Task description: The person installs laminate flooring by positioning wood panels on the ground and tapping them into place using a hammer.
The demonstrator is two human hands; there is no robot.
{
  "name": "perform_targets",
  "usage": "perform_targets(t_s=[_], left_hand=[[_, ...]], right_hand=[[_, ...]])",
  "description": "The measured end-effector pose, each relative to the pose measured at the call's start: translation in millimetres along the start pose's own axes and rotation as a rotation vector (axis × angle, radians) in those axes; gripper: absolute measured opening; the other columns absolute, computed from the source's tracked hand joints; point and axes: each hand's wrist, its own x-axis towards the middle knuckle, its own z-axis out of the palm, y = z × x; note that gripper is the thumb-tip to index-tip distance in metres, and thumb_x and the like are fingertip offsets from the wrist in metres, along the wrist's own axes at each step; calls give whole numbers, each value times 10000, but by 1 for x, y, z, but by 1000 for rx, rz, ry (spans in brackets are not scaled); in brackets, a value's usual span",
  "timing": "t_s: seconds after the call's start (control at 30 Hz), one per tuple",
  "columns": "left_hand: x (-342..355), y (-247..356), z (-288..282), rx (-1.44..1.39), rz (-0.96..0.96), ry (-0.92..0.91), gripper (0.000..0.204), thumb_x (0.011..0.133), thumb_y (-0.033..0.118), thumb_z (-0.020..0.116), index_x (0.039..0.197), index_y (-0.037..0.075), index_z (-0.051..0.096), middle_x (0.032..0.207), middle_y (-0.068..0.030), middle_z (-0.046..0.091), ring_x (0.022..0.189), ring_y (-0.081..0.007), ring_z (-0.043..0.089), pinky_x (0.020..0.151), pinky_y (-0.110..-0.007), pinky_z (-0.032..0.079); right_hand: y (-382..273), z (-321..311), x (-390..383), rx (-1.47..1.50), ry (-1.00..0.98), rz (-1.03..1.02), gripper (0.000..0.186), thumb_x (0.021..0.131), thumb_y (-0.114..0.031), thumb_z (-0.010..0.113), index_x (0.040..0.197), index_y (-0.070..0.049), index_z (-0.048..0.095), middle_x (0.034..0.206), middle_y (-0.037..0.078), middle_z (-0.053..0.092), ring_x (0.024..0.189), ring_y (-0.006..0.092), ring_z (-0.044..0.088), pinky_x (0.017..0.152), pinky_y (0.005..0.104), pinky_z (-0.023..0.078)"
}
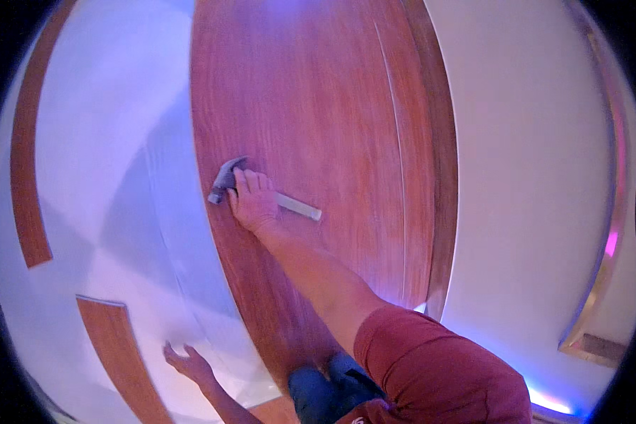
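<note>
A claw hammer (299, 209) with a dark head and a pale handle lies across the left part of a reddish wood-grain plank surface (318, 92). My right hand (254, 201) has its fingers wrapped over the hammer just behind the head. My left hand (189, 364) is lower left, over the white surface (113, 141), with its fingers apart and nothing in them. Just left of it is a short wood-grain plank piece (120, 353) with a cut end.
A narrow wood strip (32, 169) runs along the far left. A pale grey panel (523, 155) fills the right side, bordered by a metallic edge (586, 311) with pink and blue light. My legs show at the bottom centre.
</note>
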Motion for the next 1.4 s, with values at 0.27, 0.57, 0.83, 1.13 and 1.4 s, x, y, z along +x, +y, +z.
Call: perform_targets(t_s=[0.27,0.57,0.83,1.13,1.4], left_hand=[[331,213,72,111,572,115,675,1072,511,520,1487,-20,505,1557,-295,460,1439,-478,437,1195,-572,353],[324,247,89,152,530,402,664,1062,535,446,1475,23,537,1509,-283,522,1396,-477,492,1148,-621,383],[308,272,72,100,443,338,616,1005,353,497,1548,63,463,1630,-239,396,1521,-447,343,1243,-600,246],[305,287,58,80,334,208,681,932,284,538,1560,49,423,1656,-231,354,1537,-453,304,1248,-622,224],[305,292,54,62,288,130,706,890,287,570,1544,61,432,1665,-246,328,1542,-469,290,1242,-652,210]], right_hand=[[30,-4,17,67,-126,99,475,921,-279,623,1354,-87,594,1204,119,614,1174,331,585,996,517,452],[21,-3,19,231,-441,188,417,958,-194,546,1355,-79,598,1174,121,638,1178,338,592,988,510,458],[51,-36,107,272,-174,-90,497,857,-119,773,1330,-53,633,1135,196,647,1053,401,608,919,534,488],[97,24,425,-126,95,-237,444,965,-275,680,1377,-122,614,1235,216,641,1140,443,590,969,575,480],[109,41,433,-252,151,-168,508,958,-320,675,1408,-106,574,1301,204,616,1220,431,556,1055,559,449]])
